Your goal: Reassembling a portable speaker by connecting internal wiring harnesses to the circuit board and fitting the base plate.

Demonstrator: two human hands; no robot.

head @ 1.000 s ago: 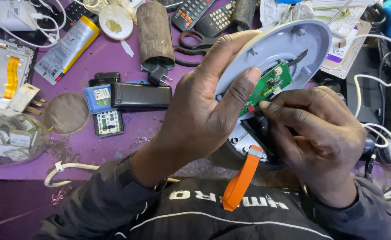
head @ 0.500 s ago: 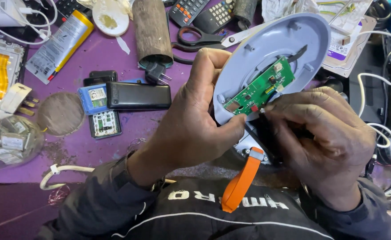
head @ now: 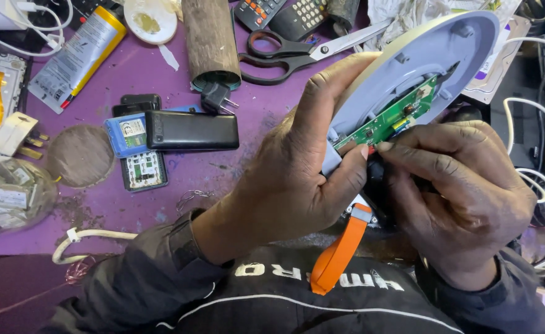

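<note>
Head view: left hand (head: 297,179) grips the round grey casing (head: 433,55), right hand (head: 464,198) pinches at its green circuit board (head: 396,117).

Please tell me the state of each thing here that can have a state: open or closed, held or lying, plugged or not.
Round grey housing: opened, inside facing up, held tilted by the left hand.
Green circuit board: exposed, seated in the housing.
Right hand: fingertips pinched at the board's lower edge.
Scissors: closed, lying on the purple mat.
Black plug: unplugged, lying loose.
Orange strap: hanging down over the lap.
</note>
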